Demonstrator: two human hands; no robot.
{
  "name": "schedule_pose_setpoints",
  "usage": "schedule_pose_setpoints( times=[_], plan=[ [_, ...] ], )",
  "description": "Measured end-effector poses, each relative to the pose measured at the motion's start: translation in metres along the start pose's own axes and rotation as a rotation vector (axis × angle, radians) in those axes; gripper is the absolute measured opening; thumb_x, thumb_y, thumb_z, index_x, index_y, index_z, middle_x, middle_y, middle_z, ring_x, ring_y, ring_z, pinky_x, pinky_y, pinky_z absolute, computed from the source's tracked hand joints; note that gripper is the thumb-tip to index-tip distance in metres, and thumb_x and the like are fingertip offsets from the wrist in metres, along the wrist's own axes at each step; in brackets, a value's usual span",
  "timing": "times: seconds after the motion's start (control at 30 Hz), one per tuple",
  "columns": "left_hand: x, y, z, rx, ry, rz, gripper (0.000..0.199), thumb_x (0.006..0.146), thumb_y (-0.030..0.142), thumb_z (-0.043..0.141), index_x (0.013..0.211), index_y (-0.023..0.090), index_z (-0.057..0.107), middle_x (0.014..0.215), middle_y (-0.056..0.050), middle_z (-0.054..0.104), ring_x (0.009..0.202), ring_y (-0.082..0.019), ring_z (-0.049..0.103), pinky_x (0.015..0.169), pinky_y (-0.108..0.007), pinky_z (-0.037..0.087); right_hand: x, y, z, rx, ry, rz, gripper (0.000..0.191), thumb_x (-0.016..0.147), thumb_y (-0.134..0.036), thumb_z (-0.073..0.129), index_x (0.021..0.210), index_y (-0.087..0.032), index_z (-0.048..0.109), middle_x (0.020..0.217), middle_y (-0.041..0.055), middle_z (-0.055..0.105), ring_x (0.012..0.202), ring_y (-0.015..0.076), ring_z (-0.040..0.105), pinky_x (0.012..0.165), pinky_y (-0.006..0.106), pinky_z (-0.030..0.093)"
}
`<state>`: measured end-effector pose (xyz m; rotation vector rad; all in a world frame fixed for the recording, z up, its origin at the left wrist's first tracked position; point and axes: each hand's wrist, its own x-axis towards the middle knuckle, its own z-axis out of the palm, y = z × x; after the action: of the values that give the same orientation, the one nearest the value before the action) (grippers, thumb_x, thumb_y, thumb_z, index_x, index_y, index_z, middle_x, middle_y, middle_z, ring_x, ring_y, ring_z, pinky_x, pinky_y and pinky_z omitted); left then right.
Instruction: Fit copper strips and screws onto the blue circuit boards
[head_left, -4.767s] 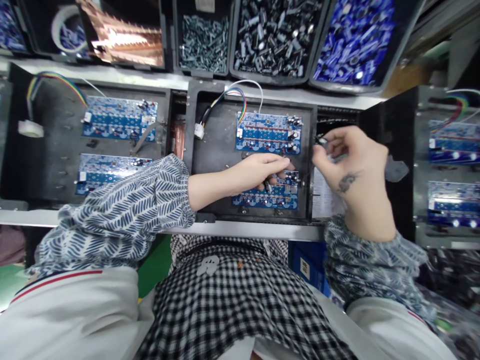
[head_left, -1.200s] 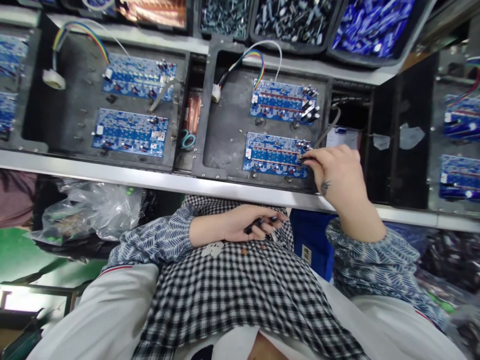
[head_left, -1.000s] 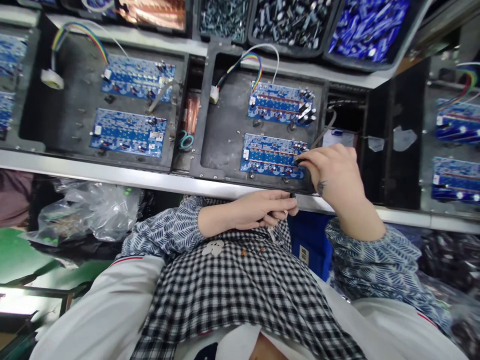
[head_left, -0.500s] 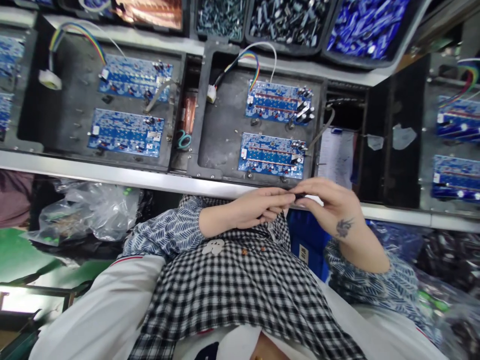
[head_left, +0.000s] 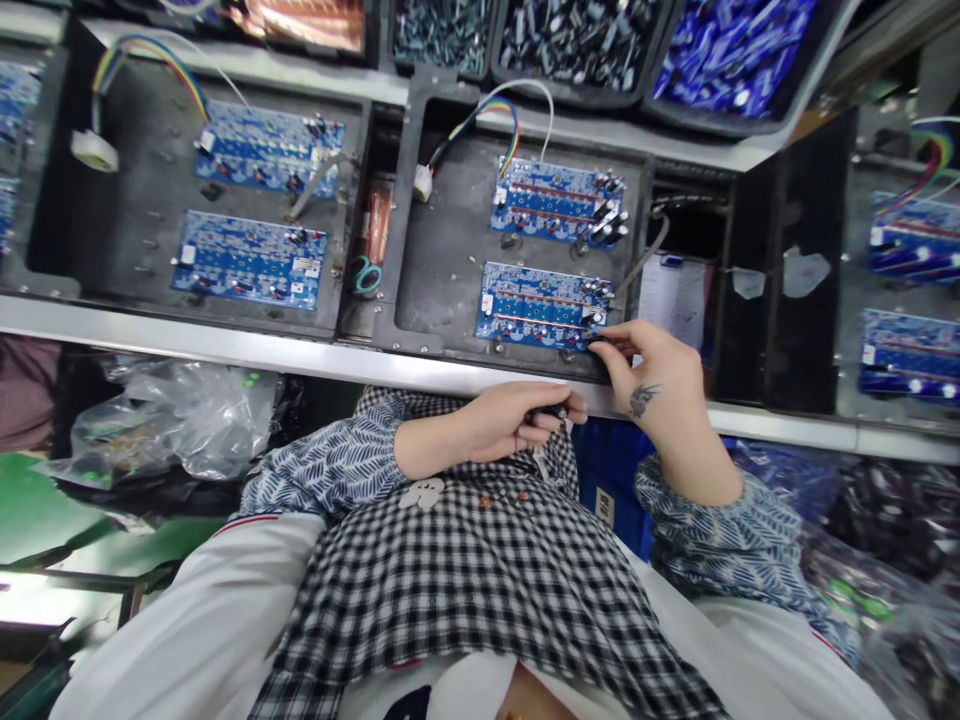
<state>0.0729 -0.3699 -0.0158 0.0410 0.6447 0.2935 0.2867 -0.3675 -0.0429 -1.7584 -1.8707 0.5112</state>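
Note:
My right hand (head_left: 654,385) pinches a small black component (head_left: 595,339) between thumb and fingertips, at the lower right corner of the lower blue circuit board (head_left: 517,308). Whether the part touches the board I cannot tell. Just below the metal rail, my left hand (head_left: 510,420) is curled palm-up around several small black components (head_left: 553,411), their exact kind hard to make out. Above the lower board sits a second blue circuit board (head_left: 540,195), with upright black capacitors (head_left: 609,220) at its right end. Both boards lie in a dark tray (head_left: 442,260).
Similar trays with blue boards stand left (head_left: 255,260) and right (head_left: 911,345). Bins of dark parts (head_left: 577,45) and blue parts (head_left: 735,55) line the back. Teal-handled scissors (head_left: 367,275) lie between two trays. A metal rail (head_left: 300,358) runs along the front.
My hands were together at the rail. The right one has moved up to the lower board's corner with a black component, while the left stays low, its palm now showing black parts.

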Motion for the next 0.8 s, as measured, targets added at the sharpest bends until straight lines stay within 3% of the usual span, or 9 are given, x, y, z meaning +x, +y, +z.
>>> schedule_pose_setpoints(
  times=[0.13, 0.23, 0.33, 0.43, 0.57, 0.67, 0.73, 0.8],
  plan=[
    [-0.002, 0.002, 0.001, -0.014, -0.019, 0.023, 0.030, 0.101, -0.004, 0.040, 0.101, 0.005, 0.069, 0.094, -0.012, 0.071, 0.063, -0.003, 0.057, 0.051, -0.009, 0.038, 0.001, 0.001, 0.002, -0.012, 0.004, 0.011, 0.009, 0.088, -0.035, 0.065, 0.087, -0.027, 0.069, 0.080, 0.0065, 0.072, 0.071, 0.0280, 0.067, 0.072, 0.045, 0.056],
    [-0.003, 0.001, 0.000, 0.018, -0.041, 0.050, 0.022, 0.108, 0.011, 0.045, 0.096, 0.008, 0.064, 0.090, -0.011, 0.070, 0.054, -0.002, 0.047, 0.044, -0.009, 0.028, 0.000, 0.002, 0.000, -0.002, -0.016, 0.007, 0.007, 0.088, -0.033, 0.066, 0.088, -0.027, 0.070, 0.079, 0.0062, 0.071, 0.071, 0.0279, 0.067, 0.072, 0.045, 0.056],
    [-0.002, -0.001, -0.001, 0.074, -0.020, 0.064, 0.029, 0.109, 0.025, 0.048, 0.085, 0.012, 0.054, 0.073, -0.002, 0.058, 0.045, -0.001, 0.030, 0.040, -0.009, 0.017, -0.001, 0.005, -0.001, -0.002, -0.035, -0.002, 0.007, 0.089, -0.033, 0.067, 0.090, -0.027, 0.070, 0.079, 0.0055, 0.071, 0.071, 0.0273, 0.066, 0.071, 0.044, 0.055],
    [-0.002, -0.002, -0.004, 0.088, -0.040, 0.068, 0.031, 0.108, 0.034, 0.053, 0.083, 0.015, 0.048, 0.069, 0.004, 0.045, 0.045, -0.002, 0.025, 0.040, -0.009, 0.017, -0.003, 0.006, 0.002, -0.050, -0.026, -0.051, 0.009, 0.092, -0.033, 0.067, 0.094, -0.025, 0.071, 0.083, 0.0065, 0.072, 0.074, 0.0270, 0.067, 0.072, 0.043, 0.055],
    [-0.001, -0.001, -0.005, 0.066, -0.046, 0.102, 0.029, 0.108, 0.037, 0.052, 0.088, 0.016, 0.048, 0.071, 0.005, 0.041, 0.047, -0.003, 0.026, 0.041, -0.009, 0.018, -0.010, -0.002, 0.007, -0.189, 0.067, -0.181, 0.014, 0.096, -0.032, 0.065, 0.098, -0.022, 0.074, 0.091, 0.0094, 0.073, 0.085, 0.0273, 0.069, 0.078, 0.043, 0.056],
    [0.001, -0.001, -0.004, 0.071, -0.024, 0.102, 0.033, 0.105, 0.041, 0.058, 0.085, 0.017, 0.046, 0.069, 0.007, 0.037, 0.047, -0.003, 0.022, 0.042, -0.010, 0.016, -0.021, -0.019, 0.002, -0.136, 0.155, -0.264, 0.023, 0.094, -0.028, 0.068, 0.116, -0.024, 0.074, 0.106, 0.0102, 0.074, 0.096, 0.0269, 0.069, 0.085, 0.043, 0.057],
    [0.001, -0.002, -0.002, 0.101, -0.028, 0.055, 0.040, 0.099, 0.046, 0.067, 0.081, 0.017, 0.045, 0.066, 0.008, 0.032, 0.048, -0.004, 0.019, 0.042, -0.011, 0.014, -0.030, -0.031, -0.005, -0.009, 0.100, -0.354, 0.032, 0.092, -0.025, 0.071, 0.124, -0.027, 0.072, 0.111, 0.0088, 0.073, 0.098, 0.0249, 0.070, 0.085, 0.040, 0.059],
    [-0.003, 0.000, 0.002, 0.138, -0.016, 0.009, 0.041, 0.096, 0.045, 0.071, 0.079, 0.017, 0.046, 0.065, 0.009, 0.030, 0.048, -0.004, 0.018, 0.043, -0.012, 0.013, -0.035, -0.036, -0.011, 0.106, -0.016, -0.437, 0.027, 0.093, -0.021, 0.069, 0.117, -0.030, 0.075, 0.108, 0.0060, 0.074, 0.093, 0.0211, 0.072, 0.081, 0.035, 0.060]
  ],
)
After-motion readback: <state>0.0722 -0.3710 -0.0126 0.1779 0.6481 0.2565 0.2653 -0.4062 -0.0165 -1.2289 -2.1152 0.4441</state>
